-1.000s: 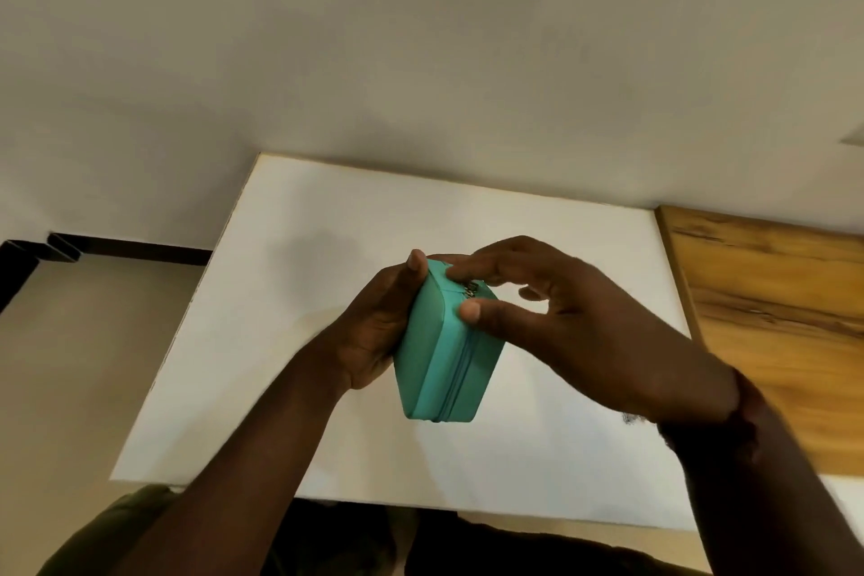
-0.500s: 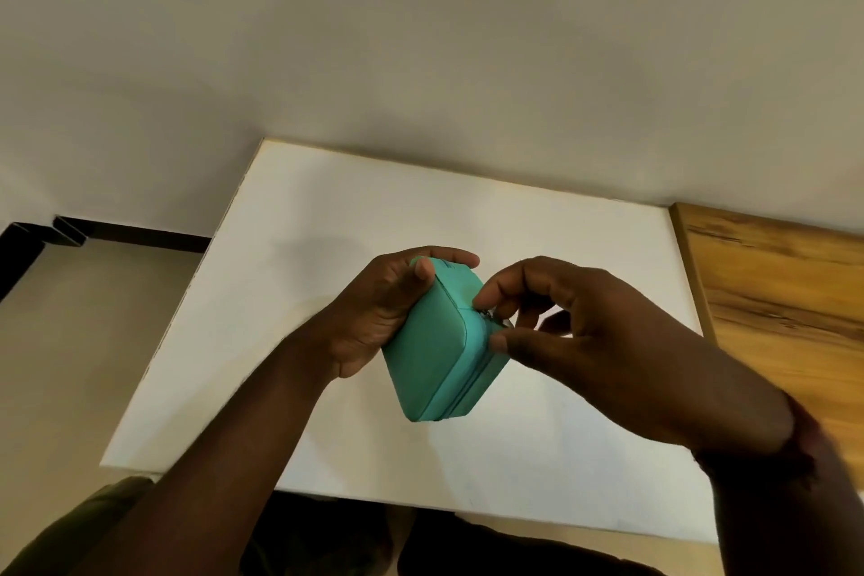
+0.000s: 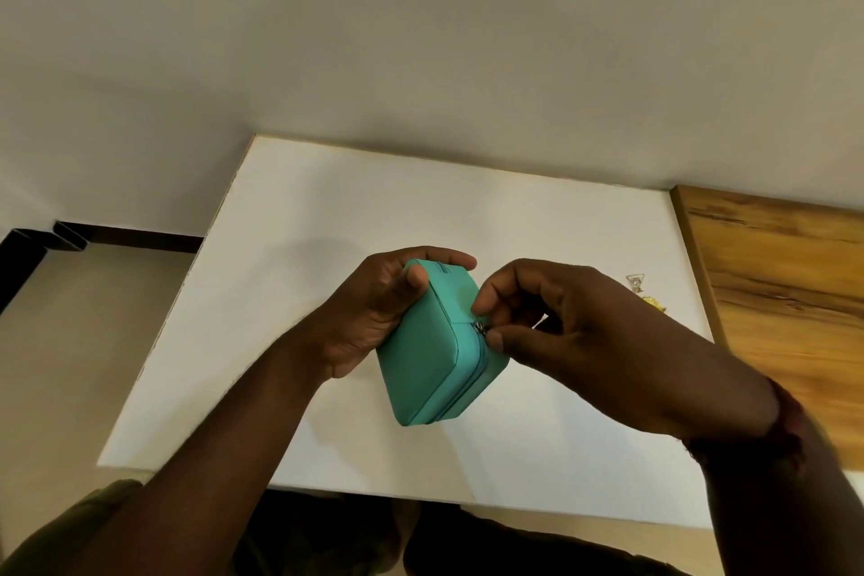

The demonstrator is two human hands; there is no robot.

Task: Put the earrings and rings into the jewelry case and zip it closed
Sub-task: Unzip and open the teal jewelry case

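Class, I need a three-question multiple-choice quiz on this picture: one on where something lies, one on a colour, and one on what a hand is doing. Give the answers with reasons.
1. Where do the loose jewelry pieces lie?
A. On the white table, close to the wooden panel
B. On the floor at the left
C. On top of the case

2. What colour is the jewelry case?
A. Red
B. Teal
C. Black

3. What is the right hand doing?
A. Lying flat on the table
B. Holding up a ring
C. Pinching the zipper pull

Answers:
1 A: the pieces show on the white surface just beyond the right hand, by the wooden edge.
2 B: every visible face of the case is teal.
3 C: thumb and forefinger meet on the pull, while the left hand grips the case.
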